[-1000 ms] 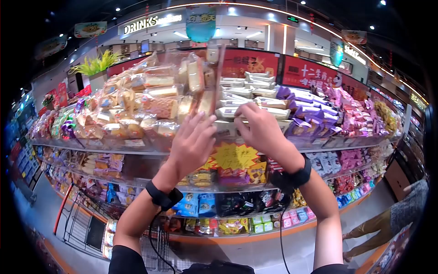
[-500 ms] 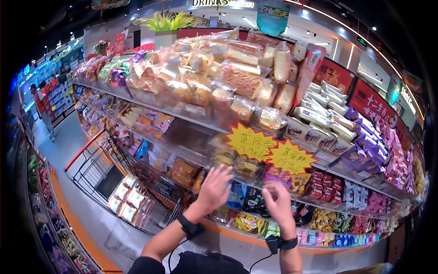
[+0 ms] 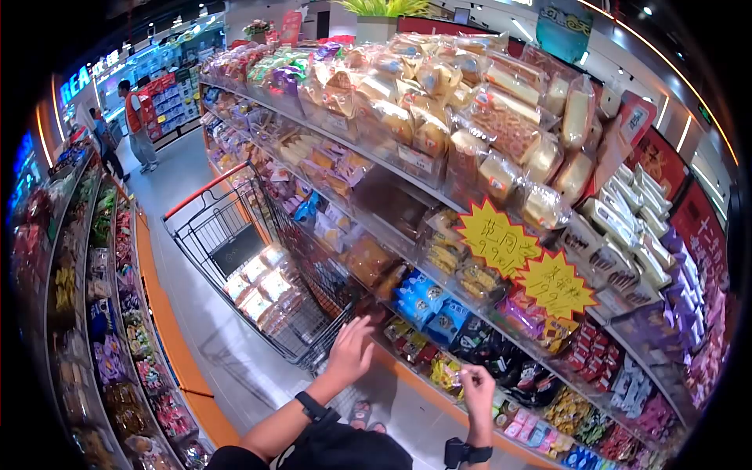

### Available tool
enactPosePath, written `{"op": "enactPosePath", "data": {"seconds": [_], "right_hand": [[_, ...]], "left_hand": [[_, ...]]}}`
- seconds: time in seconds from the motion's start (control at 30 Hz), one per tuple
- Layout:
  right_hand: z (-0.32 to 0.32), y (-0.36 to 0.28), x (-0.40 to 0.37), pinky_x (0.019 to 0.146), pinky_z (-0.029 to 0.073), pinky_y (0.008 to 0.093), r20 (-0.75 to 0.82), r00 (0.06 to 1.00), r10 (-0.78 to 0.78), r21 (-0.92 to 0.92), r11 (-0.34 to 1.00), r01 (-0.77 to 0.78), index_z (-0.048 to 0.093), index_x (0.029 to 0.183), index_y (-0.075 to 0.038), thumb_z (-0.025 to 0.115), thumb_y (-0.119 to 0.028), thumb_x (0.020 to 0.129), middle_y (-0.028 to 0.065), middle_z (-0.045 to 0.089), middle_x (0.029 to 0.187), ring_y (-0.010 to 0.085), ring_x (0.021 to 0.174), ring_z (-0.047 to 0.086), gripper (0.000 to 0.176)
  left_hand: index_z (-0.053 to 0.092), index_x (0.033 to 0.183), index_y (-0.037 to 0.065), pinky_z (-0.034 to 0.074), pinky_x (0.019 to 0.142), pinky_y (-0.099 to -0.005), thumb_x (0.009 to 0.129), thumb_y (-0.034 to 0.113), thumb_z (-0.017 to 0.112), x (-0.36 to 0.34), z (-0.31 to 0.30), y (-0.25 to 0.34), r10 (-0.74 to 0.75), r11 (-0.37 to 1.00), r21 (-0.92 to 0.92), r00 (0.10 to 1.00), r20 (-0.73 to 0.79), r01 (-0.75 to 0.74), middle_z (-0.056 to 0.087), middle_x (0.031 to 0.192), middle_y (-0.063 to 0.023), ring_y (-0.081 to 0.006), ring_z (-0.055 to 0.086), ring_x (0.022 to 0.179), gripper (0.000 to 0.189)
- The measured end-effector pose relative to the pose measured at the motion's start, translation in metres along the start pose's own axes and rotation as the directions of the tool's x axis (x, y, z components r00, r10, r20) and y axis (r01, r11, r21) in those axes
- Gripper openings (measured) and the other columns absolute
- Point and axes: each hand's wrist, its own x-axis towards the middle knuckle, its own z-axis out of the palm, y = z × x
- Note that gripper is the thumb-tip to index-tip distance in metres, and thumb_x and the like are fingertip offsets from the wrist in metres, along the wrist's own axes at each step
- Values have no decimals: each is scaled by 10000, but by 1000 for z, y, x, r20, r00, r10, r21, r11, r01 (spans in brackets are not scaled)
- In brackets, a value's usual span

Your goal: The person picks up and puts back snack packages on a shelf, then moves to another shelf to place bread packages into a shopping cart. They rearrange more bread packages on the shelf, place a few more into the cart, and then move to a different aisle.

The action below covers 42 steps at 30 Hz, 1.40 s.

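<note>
My left hand (image 3: 350, 352) is open, its fingers stretched out, in front of the lower shelf and near the cart's near end. It holds nothing. To its right, my right hand (image 3: 478, 392) has its fingers curled in toward the thumb; whatever may be between them is too small to make out. Near that hand are a yellow snack packet (image 3: 446, 371) and dark packets (image 3: 479, 345) on the low shelf. Blue bags (image 3: 419, 296) sit above and between the hands. Neither hand visibly touches a packet.
A shopping cart (image 3: 210, 186) with several packaged breads (image 3: 265, 276) stands in the aisle at left. Wrapped loaves (image 3: 509, 133) fill the top shelf, above yellow price signs (image 3: 497, 239). Another snack shelf (image 3: 168, 345) borders the left side. Two people (image 3: 141, 129) are farther down the aisle.
The view has swung left and downward, so the shelves and cart appear farther right. Both hands have drawn lower, away from the middle shelf. A second distant person and my feet now show.
</note>
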Motion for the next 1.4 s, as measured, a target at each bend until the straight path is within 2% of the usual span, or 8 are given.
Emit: {"op": "enactPosePath", "data": {"seconds": [0.27,0.5,0.53,0.63,0.9,1.0,1.3,1.4], "right_hand": [[3,28,-29,672,495,240,-41,995,90,-78,993,-93,663,936,3,663,-132,885,36,665,839,83,744,604,144],[44,26,-39,658,520,279,-160,977,-139,-309,947,84,661,910,8,640,-117,881,120,662,830,184,724,645,130],[53,24,-39,674,530,305,-129,992,-16,-290,957,-23,656,917,18,639,-114,877,153,661,865,218,754,653,139],[97,14,-39,676,529,271,-108,982,-152,-321,941,110,648,937,10,637,-110,894,108,657,874,170,772,644,128],[237,-40,-31,762,528,304,-164,979,-117,-216,973,80,641,941,19,633,-111,902,130,622,923,207,829,651,136],[272,-40,-35,698,494,281,-226,964,-144,-187,977,102,673,945,-23,662,-156,888,70,674,850,137,744,614,146],[291,-16,-25,702,483,265,-190,980,-52,-271,963,-1,662,969,-7,648,-155,901,43,659,830,104,757,595,163],[288,10,5,672,481,275,-146,989,-20,-238,971,-15,665,951,0,635,-168,904,48,658,818,110,744,596,177]], "left_hand": [[540,1184,40,363,1094,-500,837,101,664,-35,-21,0,-68,997,48,996,63,65,523,1380,-167,-369,474,1300,372],[524,1199,35,358,1089,-521,849,108,634,-40,-51,-42,-55,997,56,994,98,50,499,1395,-179,-382,465,1301,374],[524,1200,35,359,1088,-522,846,107,637,-39,-58,-51,-58,997,56,994,97,53,501,1393,-180,-383,467,1298,379],[532,1201,30,363,1080,-528,822,100,659,-38,-81,-87,-22,999,48,997,75,19,514,1374,-190,-395,486,1266,406],[548,1174,3,379,1063,-490,820,74,650,-28,-163,-211,-93,995,-26,995,19,93,532,1351,-203,-397,512,1228,375],[546,1162,-9,390,1052,-464,809,46,645,-25,-187,-241,-126,991,-41,992,24,127,540,1326,-234,-399,521,1213,371],[541,1151,0,419,1023,-455,809,47,647,-21,-201,-292,-263,957,-125,965,2,261,558,1298,-214,-400,528,1188,361],[545,1155,-5,419,1026,-454,802,66,660,-11,-214,-295,-124,992,24,992,-28,125,549,1314,-215,-400,519,1209,378]]}}
